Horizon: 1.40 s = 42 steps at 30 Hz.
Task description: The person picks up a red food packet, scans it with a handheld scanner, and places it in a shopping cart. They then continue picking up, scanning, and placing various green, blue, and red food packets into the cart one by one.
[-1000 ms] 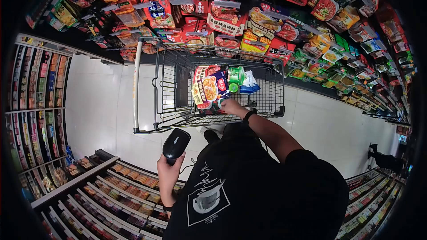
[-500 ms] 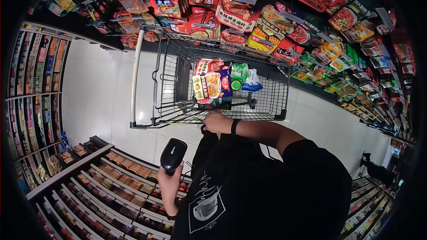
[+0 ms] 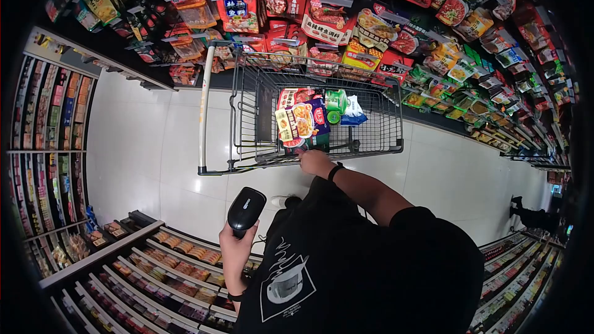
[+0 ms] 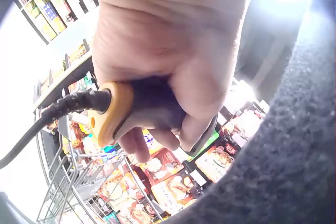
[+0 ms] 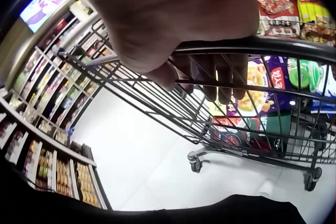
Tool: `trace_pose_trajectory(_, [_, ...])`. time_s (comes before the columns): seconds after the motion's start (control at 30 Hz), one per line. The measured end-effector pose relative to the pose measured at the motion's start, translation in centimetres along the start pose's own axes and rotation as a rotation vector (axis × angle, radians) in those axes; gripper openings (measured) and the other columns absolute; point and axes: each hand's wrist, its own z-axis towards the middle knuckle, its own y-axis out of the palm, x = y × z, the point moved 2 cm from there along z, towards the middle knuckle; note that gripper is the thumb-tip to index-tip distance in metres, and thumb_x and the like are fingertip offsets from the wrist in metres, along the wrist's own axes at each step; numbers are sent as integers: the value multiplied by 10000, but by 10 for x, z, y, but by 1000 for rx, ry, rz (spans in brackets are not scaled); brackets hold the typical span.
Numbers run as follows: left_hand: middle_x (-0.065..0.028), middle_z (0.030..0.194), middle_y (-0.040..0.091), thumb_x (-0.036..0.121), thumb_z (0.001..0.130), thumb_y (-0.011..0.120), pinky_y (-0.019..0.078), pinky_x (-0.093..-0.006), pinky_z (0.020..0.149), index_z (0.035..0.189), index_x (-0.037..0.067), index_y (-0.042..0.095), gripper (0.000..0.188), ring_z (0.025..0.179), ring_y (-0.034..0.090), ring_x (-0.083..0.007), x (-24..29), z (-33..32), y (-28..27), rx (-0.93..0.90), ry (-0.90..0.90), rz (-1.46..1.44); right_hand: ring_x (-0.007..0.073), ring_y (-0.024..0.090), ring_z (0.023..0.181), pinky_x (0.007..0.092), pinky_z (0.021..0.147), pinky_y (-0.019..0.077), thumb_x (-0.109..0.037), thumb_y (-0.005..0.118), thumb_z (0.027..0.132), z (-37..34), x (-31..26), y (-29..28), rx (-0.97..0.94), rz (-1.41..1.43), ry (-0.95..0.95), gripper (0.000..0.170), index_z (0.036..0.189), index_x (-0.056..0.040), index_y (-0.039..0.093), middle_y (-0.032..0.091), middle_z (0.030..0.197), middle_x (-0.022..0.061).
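Note:
My left hand (image 3: pixel 238 247) grips a black handheld barcode scanner (image 3: pixel 247 211), held to the left of my body. The left wrist view shows the fingers wrapped round the scanner's handle (image 4: pixel 155 109), its yellow base and a coiled cable. My right hand (image 3: pixel 316 163) holds the near top rail of a wire shopping cart (image 3: pixel 260 166); in the right wrist view its fingers hang over the rail (image 5: pixel 294 49) inside the wires. Near those fingers in the cart lie a purple food pouch (image 3: pixel 302 119), a green-lidded container (image 3: pixel 336 100) and a blue-and-white bag (image 3: pixel 353 111).
Beyond the cart, a shelf wall carries many hanging red pouches (image 3: pixel 328 20). Lower shelves (image 3: pixel 179 266) stand close behind at left, more shelving (image 3: pixel 57 105) farther left. Pale tiled floor (image 3: pixel 148 142) runs between. A person in dark clothes (image 3: pixel 538 218) is at the far right.
My right hand drew back from the cart's contents to the near rail, then shifted slightly right along it. The cart appears slightly farther right. The left hand keeps the scanner.

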Motion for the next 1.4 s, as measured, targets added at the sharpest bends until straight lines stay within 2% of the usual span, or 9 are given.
trace_pose_trajectory(0.37, [1, 938, 743, 117, 947, 832, 493, -246, 744, 1164, -8, 720, 274, 822, 593, -46, -119, -55, -122, 141, -82, -108, 408, 769, 995, 554, 884, 601, -201, 589, 871, 24, -13, 23, -110, -196, 228, 270, 942, -58, 807, 790, 1012, 213])
trace_pose_trajectory(0.5, [23, 937, 732, 113, 949, 829, 474, -235, 722, 1170, 1, 729, 267, 797, 578, -38, -152, -78, -154, 246, -109, -172, 409, 736, 1109, 528, 958, 584, -179, 642, 858, 31, -60, 19, -132, -128, 177, 379, 1192, -34, 746, 755, 1187, 247])
trace_pose_trajectory(0.63, [37, 919, 723, 118, 948, 830, 454, -226, 696, 1146, 3, 744, 244, 772, 563, -26, -164, -93, -175, 335, -160, -188, 366, 576, 1405, 433, 1177, 463, -155, 882, 787, 49, -151, -14, -145, 275, 2, 926, 1592, -15, 445, 594, 1500, 254])
trace_pose_trajectory(0.73, [27, 917, 730, 128, 946, 832, 475, -240, 719, 1132, -1, 748, 240, 793, 587, -39, -181, -96, -181, 383, -165, -214, 315, 510, 1475, 362, 1198, 427, -81, 844, 851, 97, -188, -28, 49, 701, -12, 909, 1626, -7, 376, 533, 1571, 239])
trace_pose_trajectory(0.9, [-8, 940, 744, 111, 934, 835, 501, -264, 742, 1132, -13, 744, 251, 823, 614, -60, -198, -104, -192, 392, -198, -245, 451, 501, 1467, 455, 1207, 404, -563, 624, 1014, 168, -248, -82, 314, 657, 279, 919, 1638, 34, 310, 503, 1558, 349])
trace_pose_trajectory(0.93, [67, 753, 644, 120, 943, 826, 355, -248, 531, 1139, 38, 747, 227, 594, 499, -24, -212, -102, -194, 425, -74, -200, 461, 469, 1486, 450, 1221, 385, -632, 602, 1011, 173, -261, -90, 326, 625, 365, 989, 1655, 39, 266, 483, 1567, 357])
trace_pose_trajectory(1.03, [-34, 969, 759, 105, 936, 835, 514, -273, 781, 1141, -25, 737, 261, 849, 632, -76, -211, -104, -213, 447, -231, -274, 482, 438, 1500, 460, 1234, 369, -651, 668, 958, 204, -272, -82, 380, 554, 505, 1084, 1671, 28, 214, 456, 1562, 390])
trace_pose_trajectory(1.23, [-21, 960, 757, 97, 945, 828, 507, -265, 761, 1146, -16, 742, 246, 834, 622, -67, -210, -66, -257, 477, -233, -300, 487, 639, 1131, 525, 960, 558, -72, 665, 875, 208, -276, -48, 592, 80, 364, 606, 1466, -15, 546, 560, 1282, 324])
trace_pose_trajectory(1.4, [-2, 908, 744, 87, 942, 826, 472, -238, 696, 1159, 6, 750, 243, 768, 604, -48, -198, -5, -318, 376, -234, -185, 430, 682, 1099, 485, 926, 595, -54, 670, 850, 219, -263, -35, 584, 135, 404, 389, 1235, -102, 703, 578, 1294, 226])
